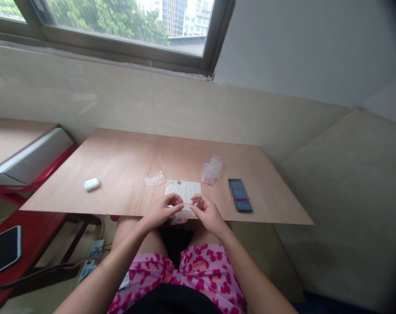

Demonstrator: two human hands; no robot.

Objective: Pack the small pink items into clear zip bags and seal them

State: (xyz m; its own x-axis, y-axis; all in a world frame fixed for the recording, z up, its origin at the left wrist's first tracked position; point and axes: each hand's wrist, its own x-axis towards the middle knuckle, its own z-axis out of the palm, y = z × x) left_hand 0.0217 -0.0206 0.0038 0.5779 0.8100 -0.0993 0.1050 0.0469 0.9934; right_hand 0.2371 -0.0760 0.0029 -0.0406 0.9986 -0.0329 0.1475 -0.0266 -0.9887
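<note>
My left hand (165,210) and my right hand (205,211) meet at the near edge of a wooden board (126,165). Both pinch the ends of a thin red thread (186,203) stretched between their fingertips. Just beyond the fingers lies a white cloth (184,190) with a few small red beads (179,182) on its far edge. A clear plastic bag (155,179) lies to the left of the cloth. Several small clear bags (212,170) are stacked to its right.
A dark phone (240,195) lies on the board to the right. A white earbud case (92,184) sits at the left. A red table (28,226) with another phone (4,249) stands lower left, a power strip (92,257) on the floor.
</note>
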